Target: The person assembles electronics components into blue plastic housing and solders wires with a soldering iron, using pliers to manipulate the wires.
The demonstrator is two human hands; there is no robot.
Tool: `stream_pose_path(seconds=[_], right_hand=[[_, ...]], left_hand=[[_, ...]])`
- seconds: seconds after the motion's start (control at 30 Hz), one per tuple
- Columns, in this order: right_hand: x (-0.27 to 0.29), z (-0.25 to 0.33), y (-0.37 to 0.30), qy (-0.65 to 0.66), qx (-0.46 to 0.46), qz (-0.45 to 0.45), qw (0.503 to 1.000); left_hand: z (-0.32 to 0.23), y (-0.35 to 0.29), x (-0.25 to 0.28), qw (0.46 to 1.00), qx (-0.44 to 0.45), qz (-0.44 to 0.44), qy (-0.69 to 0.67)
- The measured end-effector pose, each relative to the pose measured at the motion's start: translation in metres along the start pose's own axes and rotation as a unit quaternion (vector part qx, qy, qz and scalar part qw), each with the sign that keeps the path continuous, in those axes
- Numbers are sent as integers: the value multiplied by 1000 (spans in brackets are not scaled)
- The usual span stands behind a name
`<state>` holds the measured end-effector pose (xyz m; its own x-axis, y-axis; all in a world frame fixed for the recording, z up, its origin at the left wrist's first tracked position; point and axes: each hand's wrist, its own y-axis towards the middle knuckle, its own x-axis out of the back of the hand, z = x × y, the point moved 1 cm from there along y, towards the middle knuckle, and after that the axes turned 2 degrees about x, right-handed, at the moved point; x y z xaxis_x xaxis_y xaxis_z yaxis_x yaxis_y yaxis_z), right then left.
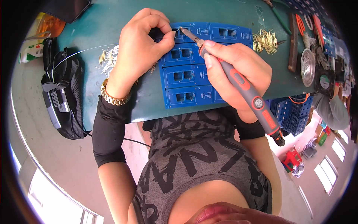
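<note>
A panel of blue circuit boards (203,71) lies on the green work surface, each board with paired rectangular cutouts. My right hand (240,69) grips a grey and red soldering iron (253,98), its metal tip reaching the far-left board by a cutout. Beside that tip, my left hand (143,43) is closed in a pinch on a thin solder wire (85,49), which runs in from the left and passes behind the hand. The wire's end comes very close to the iron's tip; whether they touch cannot be made out.
Thin gold-coloured pins (265,42) are heaped right of the boards, and silver and gold pins (109,60) left of my wrist. A black strapped device (61,91) sits at the left edge. Rightward are a metal dish (307,68), a dark bar (293,46) and stacked blue boards (292,115).
</note>
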<state>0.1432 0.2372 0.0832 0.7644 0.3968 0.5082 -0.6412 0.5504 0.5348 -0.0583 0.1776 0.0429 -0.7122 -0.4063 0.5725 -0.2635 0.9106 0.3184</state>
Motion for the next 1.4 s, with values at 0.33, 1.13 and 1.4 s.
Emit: stream_pose_path(seconds=[0.33, 1.13, 1.4], right_hand=[[-1, 4, 2, -18, -1, 18, 1000], [189, -80, -111, -413, -116, -326, 843], [266, -86, -107, -172, -128, -508, 834]], left_hand=[[-1, 3, -1, 1000, 23, 3, 1], [39, -24, 40, 997, -16, -74, 6], [34, -34, 56, 977, 78, -56, 190]])
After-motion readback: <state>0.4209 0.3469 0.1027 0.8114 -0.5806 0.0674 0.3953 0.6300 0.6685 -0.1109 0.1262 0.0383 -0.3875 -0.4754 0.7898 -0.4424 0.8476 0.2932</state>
